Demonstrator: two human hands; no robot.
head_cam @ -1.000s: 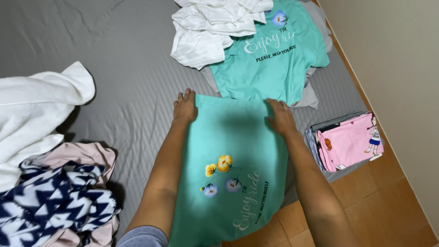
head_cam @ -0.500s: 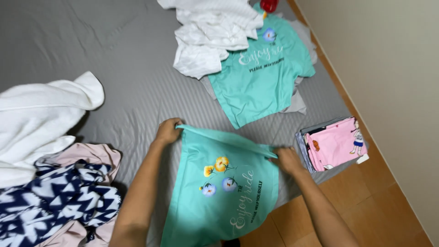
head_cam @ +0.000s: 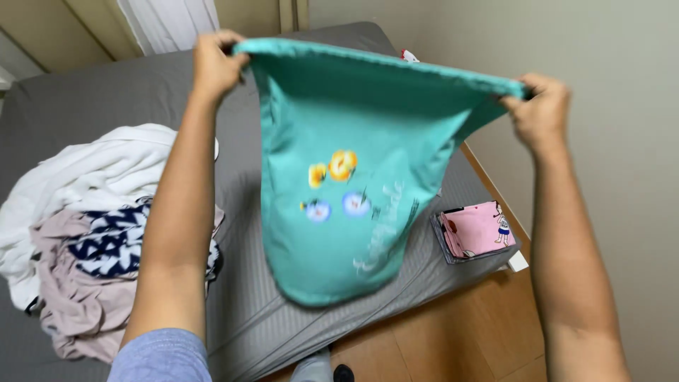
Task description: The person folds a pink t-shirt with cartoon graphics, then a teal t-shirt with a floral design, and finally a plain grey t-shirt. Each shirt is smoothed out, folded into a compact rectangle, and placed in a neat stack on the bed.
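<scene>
The left hand [head_cam: 216, 62] and the right hand [head_cam: 541, 106] each have a clenched grip on an upper corner of a teal shirt [head_cam: 350, 191], stretching its top edge between them so it hangs in the air above the grey bed [head_cam: 106, 92], its printed yellow and blue flowers facing the camera. On the bed to the left lies a heap of clothes [head_cam: 85, 233] in white, dusty pink and a navy-and-white pattern. A folded pink garment [head_cam: 477, 230] sits near the bed's right edge, above the wooden floor [head_cam: 460, 332].
</scene>
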